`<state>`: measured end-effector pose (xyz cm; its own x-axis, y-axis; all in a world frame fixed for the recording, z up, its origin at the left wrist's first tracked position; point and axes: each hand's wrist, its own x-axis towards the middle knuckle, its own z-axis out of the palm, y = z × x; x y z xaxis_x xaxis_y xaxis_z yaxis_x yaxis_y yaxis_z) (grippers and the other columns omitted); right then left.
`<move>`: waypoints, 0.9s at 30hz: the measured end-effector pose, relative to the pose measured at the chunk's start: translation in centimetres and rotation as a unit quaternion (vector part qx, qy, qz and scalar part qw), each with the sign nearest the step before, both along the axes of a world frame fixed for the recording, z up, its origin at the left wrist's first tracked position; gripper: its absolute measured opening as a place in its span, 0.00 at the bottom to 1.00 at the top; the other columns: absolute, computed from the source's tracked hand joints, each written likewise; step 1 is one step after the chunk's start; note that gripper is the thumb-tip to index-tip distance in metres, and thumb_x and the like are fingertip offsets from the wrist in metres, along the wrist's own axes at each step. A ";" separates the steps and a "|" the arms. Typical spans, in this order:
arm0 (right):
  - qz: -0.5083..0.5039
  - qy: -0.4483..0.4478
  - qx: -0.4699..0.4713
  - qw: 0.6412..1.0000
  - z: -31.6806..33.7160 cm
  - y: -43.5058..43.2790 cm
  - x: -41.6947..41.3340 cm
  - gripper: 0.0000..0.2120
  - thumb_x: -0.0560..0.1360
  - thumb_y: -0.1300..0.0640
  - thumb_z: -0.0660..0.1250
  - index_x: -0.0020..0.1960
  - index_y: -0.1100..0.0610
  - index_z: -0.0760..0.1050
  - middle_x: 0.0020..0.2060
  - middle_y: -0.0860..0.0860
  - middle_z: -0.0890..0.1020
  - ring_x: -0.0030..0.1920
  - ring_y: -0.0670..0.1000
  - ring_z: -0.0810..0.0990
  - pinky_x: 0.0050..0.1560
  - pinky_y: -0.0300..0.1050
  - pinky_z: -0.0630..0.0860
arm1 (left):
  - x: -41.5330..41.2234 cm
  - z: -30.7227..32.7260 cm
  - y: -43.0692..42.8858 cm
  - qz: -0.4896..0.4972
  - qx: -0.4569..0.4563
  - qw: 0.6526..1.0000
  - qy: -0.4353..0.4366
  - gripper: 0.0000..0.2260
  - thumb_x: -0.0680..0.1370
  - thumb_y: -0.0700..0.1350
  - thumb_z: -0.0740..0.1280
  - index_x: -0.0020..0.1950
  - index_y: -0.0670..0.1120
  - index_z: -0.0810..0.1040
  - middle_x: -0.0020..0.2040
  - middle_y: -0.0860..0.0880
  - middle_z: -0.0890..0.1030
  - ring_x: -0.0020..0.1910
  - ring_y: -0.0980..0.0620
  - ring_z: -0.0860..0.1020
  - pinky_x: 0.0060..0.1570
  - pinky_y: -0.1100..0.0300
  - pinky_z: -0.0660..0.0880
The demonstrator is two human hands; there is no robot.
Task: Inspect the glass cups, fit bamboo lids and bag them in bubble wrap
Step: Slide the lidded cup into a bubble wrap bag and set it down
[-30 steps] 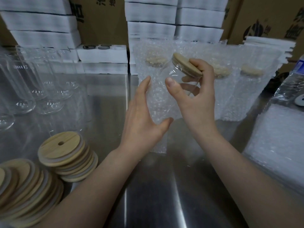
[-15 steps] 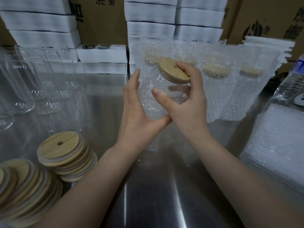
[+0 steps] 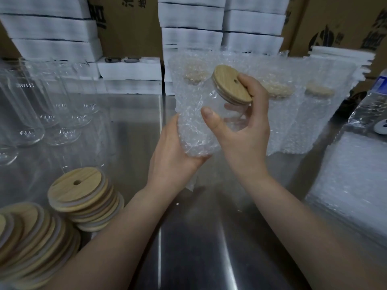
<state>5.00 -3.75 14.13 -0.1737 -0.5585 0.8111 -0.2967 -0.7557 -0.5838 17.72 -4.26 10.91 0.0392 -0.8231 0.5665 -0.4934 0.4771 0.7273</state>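
My right hand (image 3: 240, 143) grips the glass cup (image 3: 222, 116) high on its wall. The thumb lies across the front of the glass, the fingers curl round the back, and the forefinger rests on the rim of the bamboo lid (image 3: 231, 83). My left hand (image 3: 173, 155) holds the bubble-wrap bag (image 3: 188, 122) from below, palm and thumb closed on its lower part. The cup is in the air, tilted, lid up and away from me, with its base against the bag. I cannot tell through the film how far the base has entered the mouth.

Handling: the cup is rigid, smooth and breakable, and probably of moderate weight. Bare glass will slip, so the hold belongs on the wall just under the lid. The lid alone is no safe hold, as it may only be pressed in. The bag is light and limp, and its mouth needs holding open.

Clearances, taken from the cup:
- **Beyond:** bagged cups (image 3: 278, 114) stand close, backed by foam blocks (image 3: 188, 38).
- **Left:** bare glasses (image 3: 41, 114) stand well apart. Nearer me on that side, spare lids (image 3: 83, 197) sit in leaning stacks.
- **Right:** flat bags (image 3: 351, 185) and a water bottle (image 3: 368, 109).
- **Beneath:** the steel table (image 3: 199, 237) shows bare metal between my forearms, which I judge to be the room for lowering.
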 end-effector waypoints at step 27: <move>0.048 0.052 0.102 0.992 0.5 1.2 1.0 0.28 0.67 0.50 0.78 0.63 0.47 0.70 0.58 0.47 0.79 0.60 0.46 0.78 0.62 0.51 0.75 | -0.4 0.3 2.0 0.017 -0.032 0.991 0.128 0.33 0.61 0.58 0.77 0.64 0.60 0.71 0.61 0.60 0.78 0.57 0.66 0.77 0.50 0.73 0.74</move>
<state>6.00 -2.57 14.60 -0.0330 -0.7232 0.6898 -0.2959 -0.6522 -0.6979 17.31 -2.31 11.25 0.2156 -0.7819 0.5849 -0.3134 0.5119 0.7998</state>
